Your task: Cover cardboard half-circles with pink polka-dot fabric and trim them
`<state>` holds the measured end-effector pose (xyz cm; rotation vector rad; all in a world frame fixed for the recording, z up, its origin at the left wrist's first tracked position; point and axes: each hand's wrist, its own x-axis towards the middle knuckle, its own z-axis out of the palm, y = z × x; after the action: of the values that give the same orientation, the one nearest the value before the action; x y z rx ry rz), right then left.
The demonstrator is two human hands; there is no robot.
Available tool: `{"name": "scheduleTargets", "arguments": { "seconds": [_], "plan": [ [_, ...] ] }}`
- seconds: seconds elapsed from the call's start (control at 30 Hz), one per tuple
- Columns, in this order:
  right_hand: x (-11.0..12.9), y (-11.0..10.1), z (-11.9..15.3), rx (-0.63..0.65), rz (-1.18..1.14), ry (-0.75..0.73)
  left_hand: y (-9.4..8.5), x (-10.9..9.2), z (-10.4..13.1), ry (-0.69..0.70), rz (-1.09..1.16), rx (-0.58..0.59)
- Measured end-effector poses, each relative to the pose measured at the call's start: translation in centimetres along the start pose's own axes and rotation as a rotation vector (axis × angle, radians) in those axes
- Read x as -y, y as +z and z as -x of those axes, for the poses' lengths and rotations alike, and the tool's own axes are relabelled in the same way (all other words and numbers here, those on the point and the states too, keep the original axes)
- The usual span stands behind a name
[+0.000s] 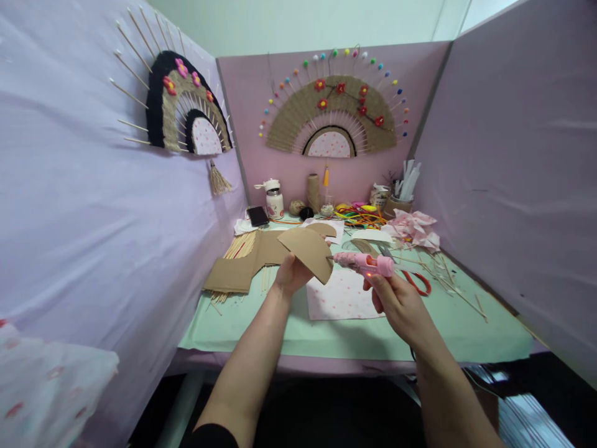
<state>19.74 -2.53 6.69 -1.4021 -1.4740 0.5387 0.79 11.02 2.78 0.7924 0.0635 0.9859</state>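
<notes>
My left hand [293, 274] holds up a half-round piece of brown cardboard [308, 250] from below, with the thumb at its lower edge. In my right hand [394, 298] is a pink glue gun [361, 264] with a small orange light lit. Its nozzle points left and is at the right edge of the cardboard; whether it touches cannot be made out. Beneath them on the green tabletop lies a white cloth with small pink dots [342, 298].
Cardboard pieces [231, 274] over thin sticks lie left. Red-handled scissors [420, 283] and loose sticks [459, 292] lie right. Behind stand a white bottle [274, 202], twine and colored cords [361, 216]. Decorated fans [333, 115] hang on the partition walls.
</notes>
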Motion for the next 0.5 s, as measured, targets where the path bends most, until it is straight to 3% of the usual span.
{"name": "scheduleTargets", "arguments": {
  "seconds": [0.2, 0.5],
  "plan": [
    [-0.13, -0.08, 0.0, -0.002, 0.005, 0.0, -0.07, -0.08, 0.05, -0.016, -0.009, 0.031],
    [-0.44, -0.1, 0.09, 0.007, -0.007, 0.019, -0.09, -0.11, 0.0, -0.006, -0.03, -0.019]
  ]
}}
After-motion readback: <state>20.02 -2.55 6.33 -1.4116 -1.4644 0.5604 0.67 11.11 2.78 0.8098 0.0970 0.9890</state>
